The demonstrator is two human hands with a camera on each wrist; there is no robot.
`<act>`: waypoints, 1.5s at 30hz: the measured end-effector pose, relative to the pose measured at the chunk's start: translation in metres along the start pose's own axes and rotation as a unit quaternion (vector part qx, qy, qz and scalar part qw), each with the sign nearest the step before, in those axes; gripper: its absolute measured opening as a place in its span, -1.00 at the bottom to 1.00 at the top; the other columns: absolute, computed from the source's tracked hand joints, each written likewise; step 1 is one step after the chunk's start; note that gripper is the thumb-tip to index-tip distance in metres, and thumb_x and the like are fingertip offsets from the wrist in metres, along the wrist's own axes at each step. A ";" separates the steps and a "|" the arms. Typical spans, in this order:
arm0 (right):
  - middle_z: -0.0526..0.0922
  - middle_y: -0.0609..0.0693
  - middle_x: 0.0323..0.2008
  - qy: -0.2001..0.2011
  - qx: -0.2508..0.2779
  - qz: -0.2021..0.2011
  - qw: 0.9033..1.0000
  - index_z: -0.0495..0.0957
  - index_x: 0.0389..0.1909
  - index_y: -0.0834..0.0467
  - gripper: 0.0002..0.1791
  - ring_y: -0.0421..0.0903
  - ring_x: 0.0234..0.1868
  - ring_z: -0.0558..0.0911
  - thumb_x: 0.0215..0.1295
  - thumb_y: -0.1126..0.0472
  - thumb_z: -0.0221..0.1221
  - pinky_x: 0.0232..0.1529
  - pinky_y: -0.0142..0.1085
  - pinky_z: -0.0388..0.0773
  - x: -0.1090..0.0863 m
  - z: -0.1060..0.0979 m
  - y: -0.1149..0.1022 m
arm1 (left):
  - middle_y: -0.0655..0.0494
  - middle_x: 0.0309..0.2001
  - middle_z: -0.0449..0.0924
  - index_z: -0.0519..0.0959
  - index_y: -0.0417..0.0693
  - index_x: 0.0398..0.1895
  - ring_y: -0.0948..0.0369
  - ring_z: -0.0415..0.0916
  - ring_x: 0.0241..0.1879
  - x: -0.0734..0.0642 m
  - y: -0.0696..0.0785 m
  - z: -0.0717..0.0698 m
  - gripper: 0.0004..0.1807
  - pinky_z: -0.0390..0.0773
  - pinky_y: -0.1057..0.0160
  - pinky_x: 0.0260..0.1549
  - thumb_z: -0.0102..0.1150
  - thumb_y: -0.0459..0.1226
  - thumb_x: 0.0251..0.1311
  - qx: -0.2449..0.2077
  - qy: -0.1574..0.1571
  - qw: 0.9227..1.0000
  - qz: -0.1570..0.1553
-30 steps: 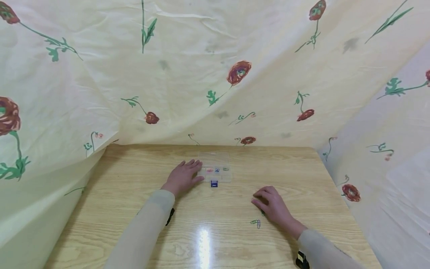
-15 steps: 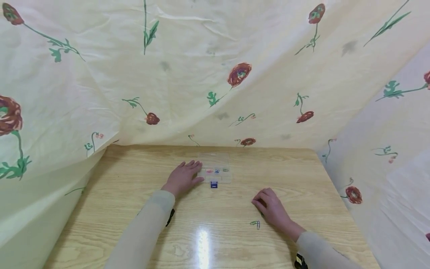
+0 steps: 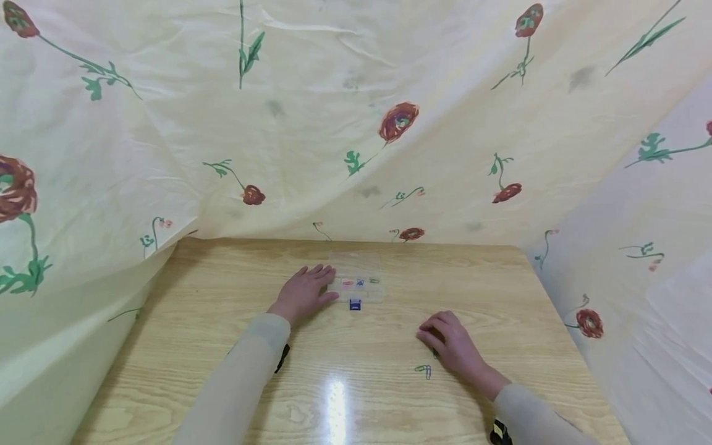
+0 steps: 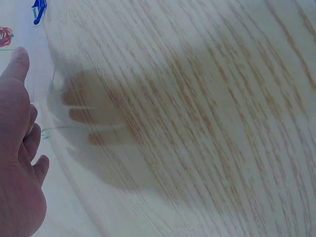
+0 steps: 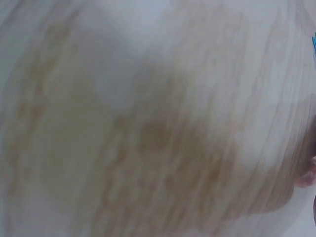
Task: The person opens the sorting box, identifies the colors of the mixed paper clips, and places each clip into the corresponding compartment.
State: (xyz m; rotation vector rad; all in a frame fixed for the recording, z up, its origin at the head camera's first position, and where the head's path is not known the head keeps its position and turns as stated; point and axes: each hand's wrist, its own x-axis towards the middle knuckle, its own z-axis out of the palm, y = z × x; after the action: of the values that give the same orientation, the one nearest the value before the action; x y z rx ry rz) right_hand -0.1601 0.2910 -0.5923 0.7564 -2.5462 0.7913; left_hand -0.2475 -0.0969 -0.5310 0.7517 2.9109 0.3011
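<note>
In the head view my left hand (image 3: 303, 293) rests with spread fingers at the left edge of a clear plastic compartment box (image 3: 375, 296). The box's lid lies back, and a blue latch (image 3: 355, 305) shows at its front. Pink (image 3: 347, 282), blue (image 3: 360, 282) and green paper clips (image 3: 374, 280) lie in separate compartments. My right hand (image 3: 450, 343) is low over the table, thumb and index tips close together; I cannot tell whether they pinch anything. Near it lie a green paper clip (image 3: 419, 369) and a purplish one (image 3: 428, 372). A dark green bit (image 3: 435, 353) shows beneath the hand.
The wood-grain table (image 3: 222, 296) stretches around both hands. A flowered cloth (image 3: 311, 123) hangs behind it and down both sides. Light glares off the table (image 3: 337, 408) at the front middle.
The right thumb and index tips have drawn a little closer together, the hand staying almost in place. The left hand and the box have not moved.
</note>
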 end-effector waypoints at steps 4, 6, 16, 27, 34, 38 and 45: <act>0.68 -0.07 -0.16 0.002 -0.002 -0.002 1.000 0.78 -0.22 0.11 -0.81 -0.13 -0.09 0.59 0.18 0.34 0.55 -0.04 -0.50 0.50 0.000 -0.003 -0.001 | 0.11 0.67 0.17 0.23 0.01 0.69 0.07 0.06 0.68 0.000 -0.001 0.000 -0.21 0.00 -0.07 0.68 -0.08 0.23 0.61 0.002 -0.003 1.000 -0.001; 0.68 -0.05 -0.16 0.007 -0.005 -0.012 1.000 0.78 -0.22 0.12 -0.79 -0.12 -0.10 0.60 0.14 0.35 0.56 -0.04 -0.51 0.49 -0.001 -0.002 0.000 | 0.11 0.67 0.17 0.23 0.01 0.69 0.07 0.06 0.68 0.000 -0.001 -0.001 -0.22 -0.01 -0.08 0.68 -0.07 0.22 0.61 0.000 -0.002 1.000 -0.002; 0.65 -0.07 -0.20 -0.007 0.018 -0.029 0.999 0.75 -0.27 0.11 -0.84 -0.16 -0.13 0.55 0.22 0.38 0.51 -0.08 -0.56 0.44 0.003 0.001 0.002 | 0.10 0.66 0.20 0.26 0.00 0.68 0.06 0.09 0.67 0.000 -0.003 -0.001 -0.23 0.01 -0.08 0.67 -0.04 0.20 0.61 0.002 0.000 1.000 -0.003; 0.60 -0.14 -0.23 -0.018 -0.022 -0.030 0.999 0.65 -0.28 0.08 -0.73 -0.22 -0.16 0.51 0.19 0.43 0.51 -0.20 -0.39 0.56 0.000 0.004 -0.003 | 0.11 0.67 0.17 0.24 0.01 0.69 0.06 0.06 0.68 -0.002 -0.002 0.000 -0.23 -0.01 -0.09 0.68 -0.04 0.19 0.62 -0.011 -0.009 1.000 -0.006; 0.62 -0.16 -0.22 -0.018 -0.039 -0.061 0.997 0.65 -0.25 0.08 -0.72 -0.22 -0.16 0.55 0.17 0.43 0.52 -0.13 -0.41 0.54 0.001 0.004 -0.005 | 0.15 0.68 0.14 0.21 0.05 0.70 0.09 0.04 0.68 0.001 -0.003 0.002 -0.22 -0.02 -0.06 0.68 -0.08 0.23 0.61 -0.003 -0.015 1.000 -0.008; 0.65 -0.15 -0.23 -0.019 -0.041 -0.087 0.995 0.67 -0.23 0.10 -0.72 -0.20 -0.17 0.59 0.16 0.44 0.52 -0.15 -0.34 0.60 0.006 0.002 -0.006 | 0.14 0.67 0.18 0.24 0.04 0.69 0.09 0.08 0.67 0.003 -0.004 0.004 -0.22 0.01 -0.06 0.68 -0.06 0.23 0.60 -0.003 -0.007 1.000 -0.004; 0.63 -0.18 -0.23 -0.028 -0.030 -0.065 0.997 0.66 -0.18 0.07 -0.76 -0.27 -0.19 0.55 0.27 0.40 0.47 -0.22 -0.36 0.60 0.014 0.001 -0.008 | 0.12 0.67 0.19 0.25 0.02 0.69 0.09 0.08 0.67 0.003 -0.005 0.004 -0.21 -0.01 -0.05 0.68 -0.05 0.23 0.60 -0.009 -0.003 1.000 -0.001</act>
State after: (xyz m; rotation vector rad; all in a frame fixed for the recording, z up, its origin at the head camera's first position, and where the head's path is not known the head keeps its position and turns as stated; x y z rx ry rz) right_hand -0.1667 0.2795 -0.5829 0.9246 -2.5269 0.6573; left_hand -0.2515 -0.0987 -0.5360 0.7454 2.9001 0.3231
